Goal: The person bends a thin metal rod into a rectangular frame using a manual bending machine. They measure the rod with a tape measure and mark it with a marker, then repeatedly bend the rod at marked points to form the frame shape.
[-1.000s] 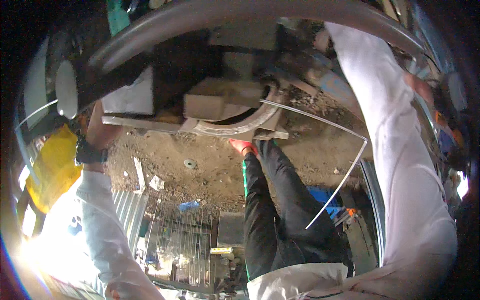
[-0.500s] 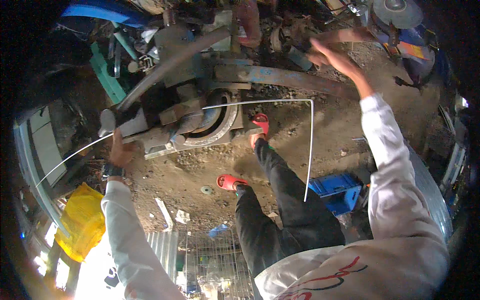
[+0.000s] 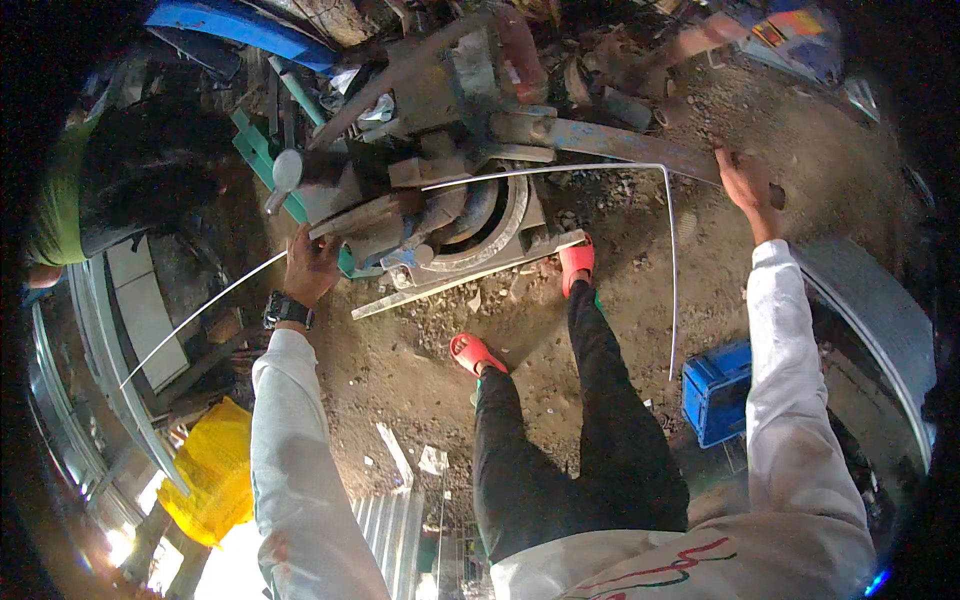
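The thin metal rod (image 3: 560, 172) runs left-right through the bending machine (image 3: 440, 215), then corners and drops down toward the blue crate (image 3: 715, 390). Left hand (image 3: 310, 268) is curled around the rod right beside the machine. Right hand (image 3: 745, 185) is open, fingers spread, just right of the rod's corner and not touching it.

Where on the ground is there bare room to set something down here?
Bare dirt lies between the red sandals and the blue crate, below the bent rod. It is crowded around the bending machine by the left hand and beyond.
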The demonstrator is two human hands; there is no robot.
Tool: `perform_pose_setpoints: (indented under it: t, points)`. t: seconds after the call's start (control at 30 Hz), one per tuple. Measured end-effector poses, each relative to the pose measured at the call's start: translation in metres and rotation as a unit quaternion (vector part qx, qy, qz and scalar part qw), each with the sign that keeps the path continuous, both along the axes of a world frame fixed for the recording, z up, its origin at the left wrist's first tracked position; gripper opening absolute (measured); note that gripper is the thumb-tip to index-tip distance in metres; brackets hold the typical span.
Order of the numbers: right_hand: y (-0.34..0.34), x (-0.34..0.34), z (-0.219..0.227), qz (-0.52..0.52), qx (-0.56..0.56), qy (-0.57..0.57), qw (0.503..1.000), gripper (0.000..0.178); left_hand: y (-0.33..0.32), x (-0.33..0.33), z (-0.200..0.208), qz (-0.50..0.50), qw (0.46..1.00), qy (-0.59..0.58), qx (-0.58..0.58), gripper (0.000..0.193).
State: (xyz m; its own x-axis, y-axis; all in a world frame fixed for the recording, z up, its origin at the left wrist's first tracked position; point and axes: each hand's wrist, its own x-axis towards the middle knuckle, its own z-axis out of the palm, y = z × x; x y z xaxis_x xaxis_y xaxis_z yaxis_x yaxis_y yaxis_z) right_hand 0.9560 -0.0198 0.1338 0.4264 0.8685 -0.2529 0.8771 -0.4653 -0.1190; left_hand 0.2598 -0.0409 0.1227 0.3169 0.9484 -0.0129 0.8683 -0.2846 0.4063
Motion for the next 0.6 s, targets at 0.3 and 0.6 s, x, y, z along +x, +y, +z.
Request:
perform_pose_setpoints:
  t: [0.3,0.6]
  points:
    - [-0.133,-0.018,-0.027,-0.032,0.014,-0.04,0.999,0.052,0.019,0.01,-0.005,-0.009,1.0,-0.02,0.011,0.03]
    - [-0.314,-0.153,-0.034,-0.158,0.065,-0.062,0.983,0.055,0.03,0.014,-0.02,-0.002,0.994,-0.109,0.018,0.039]
